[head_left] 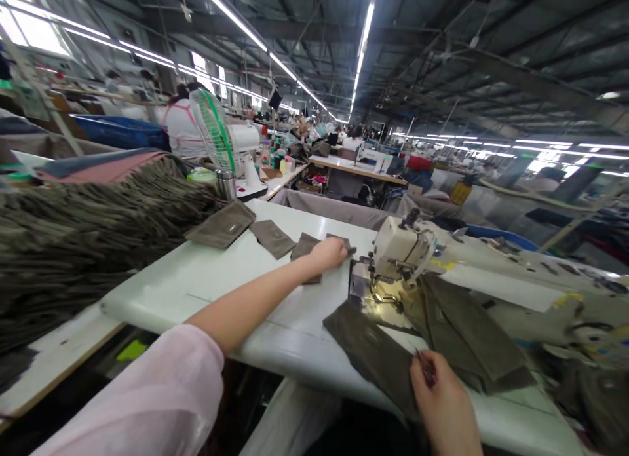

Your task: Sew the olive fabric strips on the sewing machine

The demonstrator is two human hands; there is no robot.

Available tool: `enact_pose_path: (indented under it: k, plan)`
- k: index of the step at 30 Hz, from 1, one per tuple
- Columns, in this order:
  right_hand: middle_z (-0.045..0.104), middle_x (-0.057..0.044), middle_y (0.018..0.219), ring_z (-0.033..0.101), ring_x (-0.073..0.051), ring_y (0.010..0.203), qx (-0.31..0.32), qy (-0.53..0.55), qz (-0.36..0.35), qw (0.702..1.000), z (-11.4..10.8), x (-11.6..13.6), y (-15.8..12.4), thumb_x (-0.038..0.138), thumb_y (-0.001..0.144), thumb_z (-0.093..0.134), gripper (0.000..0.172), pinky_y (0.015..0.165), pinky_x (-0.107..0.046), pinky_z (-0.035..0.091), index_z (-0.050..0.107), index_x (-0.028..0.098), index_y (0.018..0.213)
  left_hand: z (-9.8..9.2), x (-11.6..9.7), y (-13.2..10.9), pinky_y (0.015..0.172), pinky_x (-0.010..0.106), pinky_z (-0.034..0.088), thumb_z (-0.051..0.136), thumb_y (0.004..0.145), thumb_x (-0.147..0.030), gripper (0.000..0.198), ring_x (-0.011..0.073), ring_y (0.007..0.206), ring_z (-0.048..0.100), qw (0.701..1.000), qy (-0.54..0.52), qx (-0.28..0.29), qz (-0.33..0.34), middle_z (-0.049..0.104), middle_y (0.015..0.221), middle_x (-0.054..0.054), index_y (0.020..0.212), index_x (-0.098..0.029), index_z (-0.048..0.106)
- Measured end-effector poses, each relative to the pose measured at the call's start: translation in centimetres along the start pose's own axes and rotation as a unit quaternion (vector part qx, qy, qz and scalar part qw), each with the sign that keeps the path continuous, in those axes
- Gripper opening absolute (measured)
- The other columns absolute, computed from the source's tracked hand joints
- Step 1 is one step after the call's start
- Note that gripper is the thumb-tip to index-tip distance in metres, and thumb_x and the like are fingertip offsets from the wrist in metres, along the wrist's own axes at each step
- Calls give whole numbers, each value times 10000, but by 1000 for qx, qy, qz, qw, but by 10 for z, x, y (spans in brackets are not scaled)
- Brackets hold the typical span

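Observation:
My left hand (pixel 328 256) lies curled on an olive fabric flap (pixel 305 249), with a second flap (pixel 340 241) just beyond the fingertips. Two more flaps (pixel 222 224) (pixel 272 238) lie apart to its left. My right hand (pixel 445 400) pinches the edge of an olive fabric piece (pixel 371 354) near the table's front. A small dark object (pixel 426 368), possibly thread snips, shows at its fingertips. Left of the hands sits a tall stack of olive garment pieces (pixel 98 246). An industrial sewing machine (pixel 403 249) stands between the hands, with more olive fabric (pixel 466 335) beside its lit needle area.
The white sewing table (pixel 206 292) runs under both hands. A green-bladed fan (pixel 213 132) and a steel flask (pixel 227 184) stand at its far end. A co-worker (pixel 181 125) sits beyond, and rows of sewing stations extend back under strip lights.

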State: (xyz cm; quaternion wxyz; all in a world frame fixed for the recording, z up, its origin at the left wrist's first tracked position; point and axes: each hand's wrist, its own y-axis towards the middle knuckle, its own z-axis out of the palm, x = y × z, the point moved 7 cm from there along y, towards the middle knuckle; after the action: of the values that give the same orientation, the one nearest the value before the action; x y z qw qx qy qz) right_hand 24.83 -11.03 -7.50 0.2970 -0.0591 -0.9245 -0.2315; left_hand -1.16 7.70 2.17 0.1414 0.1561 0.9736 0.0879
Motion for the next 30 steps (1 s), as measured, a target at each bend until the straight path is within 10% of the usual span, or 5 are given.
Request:
enact_pose_path:
  k: [7,17,25,30]
  plan:
    - [750,-120,859,735,-299,752,3,-13,1,1000,0,6,-3,473,885,464,279,668,-393,563,617,240,883,-94,18,0,865,356,477,304,1022,-196,352,264,996,663,994,50,-99,1,705,1080,173,1154,-104,618]
    - [735,-100,808,718,-284,705,3,-6,3,1000,2,5,-2,495,836,446,315,664,-385,555,624,236,860,6,34,-115,796,390,545,565,936,-229,173,310,1001,679,985,139,76,65,715,1037,164,1001,-122,684]
    - [736,-95,788,718,-274,673,-8,-9,-2,1000,4,0,-2,523,836,439,348,658,-376,561,630,233,863,-1,39,-79,803,343,542,594,838,-98,133,271,951,702,989,108,85,49,729,1008,132,882,-153,707]
    - [743,-86,791,730,-271,681,-4,-14,-14,1000,8,-6,-1,530,846,453,341,632,-364,557,627,238,865,-76,73,-31,802,317,542,516,887,-176,219,248,920,705,996,56,-19,-72,742,974,116,1025,-136,682]
